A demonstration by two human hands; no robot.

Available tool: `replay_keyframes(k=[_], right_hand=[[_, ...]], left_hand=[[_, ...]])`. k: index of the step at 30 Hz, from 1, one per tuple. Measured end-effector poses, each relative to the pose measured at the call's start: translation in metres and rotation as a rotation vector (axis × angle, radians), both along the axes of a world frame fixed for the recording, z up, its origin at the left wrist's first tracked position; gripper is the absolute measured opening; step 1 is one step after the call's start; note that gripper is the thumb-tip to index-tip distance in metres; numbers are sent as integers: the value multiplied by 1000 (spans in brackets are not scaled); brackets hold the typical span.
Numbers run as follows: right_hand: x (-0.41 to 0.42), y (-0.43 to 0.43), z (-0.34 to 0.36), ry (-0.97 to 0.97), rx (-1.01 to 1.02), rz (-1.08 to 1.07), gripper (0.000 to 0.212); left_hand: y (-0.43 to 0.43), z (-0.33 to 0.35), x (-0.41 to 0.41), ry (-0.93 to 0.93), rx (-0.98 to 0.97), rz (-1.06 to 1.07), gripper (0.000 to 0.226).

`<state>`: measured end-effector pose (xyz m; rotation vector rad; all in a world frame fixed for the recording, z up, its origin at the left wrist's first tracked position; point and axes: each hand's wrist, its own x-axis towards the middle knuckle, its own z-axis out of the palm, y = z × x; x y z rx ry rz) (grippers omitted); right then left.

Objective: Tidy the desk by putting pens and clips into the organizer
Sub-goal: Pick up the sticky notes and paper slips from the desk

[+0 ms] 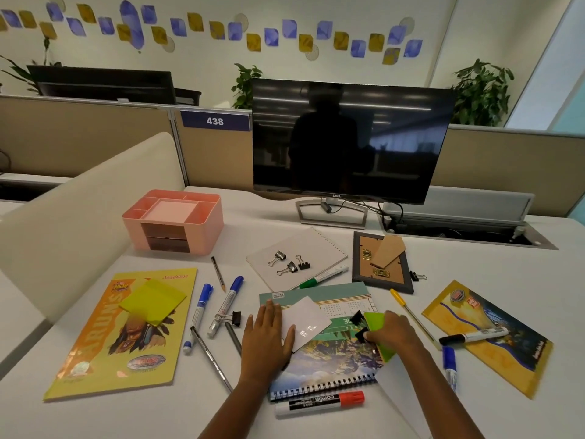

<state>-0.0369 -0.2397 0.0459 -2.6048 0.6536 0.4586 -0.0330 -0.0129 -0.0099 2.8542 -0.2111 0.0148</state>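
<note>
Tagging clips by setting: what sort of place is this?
Most likely an open-plan office workstation: a Dell monitor on the desk, low partition panels carrying a number plate reading 438, and a second monitor beyond them.

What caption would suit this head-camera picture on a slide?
Left hand flat on a notebook, right hand pinching a clip amid scattered pens; organizer awaits.

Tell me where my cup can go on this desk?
Bare desk lies between the pink organizer and the monitor stand, and right of the picture frame, beyond the yellow booklet. The middle is crowded with pens and clips.
</note>
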Motion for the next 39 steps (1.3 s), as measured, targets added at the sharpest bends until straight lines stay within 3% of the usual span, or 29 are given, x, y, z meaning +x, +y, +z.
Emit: replay_keyframes(k=[7, 12, 16, 20, 23, 27, 39], right_hand=[[5, -1, 1, -1, -60, 40, 45], [9, 10, 4, -155, -182, -49, 28], [16, 13, 22, -381, -140, -149, 26], [27, 35, 43, -620, 17, -103, 25], [42, 69, 48, -752, 101, -23, 41], [67, 122, 47, -807, 116, 111, 20], [152, 289, 71, -1023, 399, 385, 9]], left_hand=[[4, 6, 2, 31, 3, -53, 101], [32, 19, 15, -7, -13, -108, 59], [66, 29, 30, -107, 35, -21, 74], [111, 27, 45, -143, 60, 94, 76], [147, 21, 54, -136, 55, 158, 79], [192, 16, 64, -140, 47, 216, 82], [281, 4, 113, -121, 88, 185, 79]])
